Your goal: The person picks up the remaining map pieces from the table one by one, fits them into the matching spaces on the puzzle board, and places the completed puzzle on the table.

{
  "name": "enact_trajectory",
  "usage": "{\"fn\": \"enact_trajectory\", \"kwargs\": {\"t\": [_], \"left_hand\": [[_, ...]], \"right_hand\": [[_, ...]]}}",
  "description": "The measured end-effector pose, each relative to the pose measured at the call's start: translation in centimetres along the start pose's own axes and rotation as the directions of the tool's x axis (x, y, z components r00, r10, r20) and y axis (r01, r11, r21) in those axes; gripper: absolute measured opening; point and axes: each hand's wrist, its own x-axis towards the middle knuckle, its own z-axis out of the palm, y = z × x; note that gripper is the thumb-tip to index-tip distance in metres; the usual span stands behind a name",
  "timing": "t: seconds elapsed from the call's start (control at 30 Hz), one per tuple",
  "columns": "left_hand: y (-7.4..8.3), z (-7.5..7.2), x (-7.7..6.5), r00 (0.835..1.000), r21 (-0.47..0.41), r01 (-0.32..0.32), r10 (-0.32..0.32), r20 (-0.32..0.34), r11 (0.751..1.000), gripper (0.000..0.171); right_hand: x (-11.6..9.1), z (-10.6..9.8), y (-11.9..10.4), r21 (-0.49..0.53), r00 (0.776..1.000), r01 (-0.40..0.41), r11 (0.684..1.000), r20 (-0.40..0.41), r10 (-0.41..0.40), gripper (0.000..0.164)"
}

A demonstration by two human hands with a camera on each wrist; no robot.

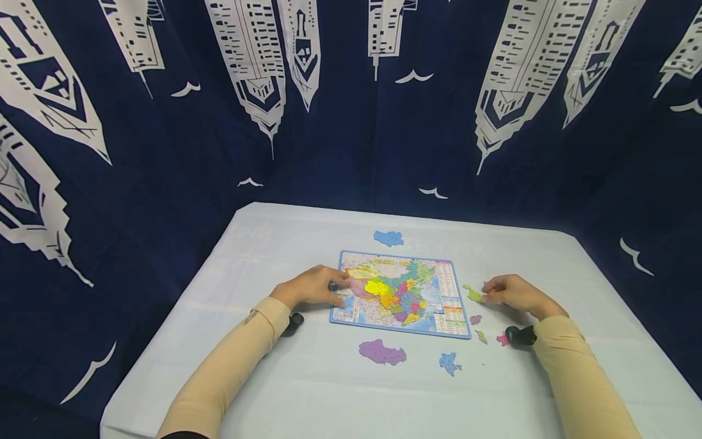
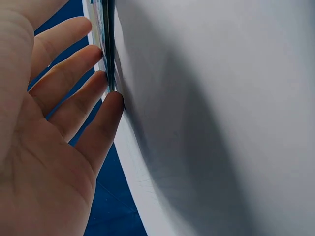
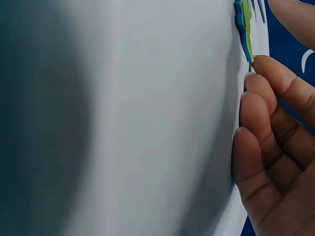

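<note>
A map puzzle board [image 1: 351,319] with a blue border and many-coloured pieces lies flat on the white table. My left hand [image 1: 314,285] touches the board's left edge, fingers spread and fairly straight; in the left wrist view the fingertips [image 2: 115,101] meet that edge. To the board's right lies a yellow-green puzzle piece [image 1: 473,294], its blue side showing in the right wrist view. My right hand [image 1: 514,294] rests beside it, fingers loosely bent, with the index fingertip [image 3: 260,61] at the piece's end and the thumb [image 3: 298,19] apart from it.
Loose puzzle pieces lie around the board: a blue one [image 1: 388,238] behind it, a large purple one [image 1: 382,352] and another blue one [image 1: 450,364] in front. By the right wrist are a small mauve piece [image 1: 475,319], a small green one [image 1: 481,336] and a pink one [image 1: 503,340].
</note>
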Motion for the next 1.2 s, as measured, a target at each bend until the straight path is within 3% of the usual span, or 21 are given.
{"fn": "enact_trajectory", "kwargs": {"t": [0.67, 1.2], "left_hand": [[0.5, 0.5, 0.0, 0.997, 0.054, 0.032, -0.035, 0.062, 0.998, 0.058], [0.2, 0.9, -0.7, 1.0, -0.028, 0.031, -0.03, 0.006, 0.999, 0.055]], "right_hand": [[-0.7, 0.4, 0.9, 0.024, 1.0, -0.016, 1.0, -0.005, 0.016, 0.039], [-0.2, 0.4, -0.1, 0.006, 0.999, -0.028, 1.0, -0.025, 0.028, 0.034]]}}
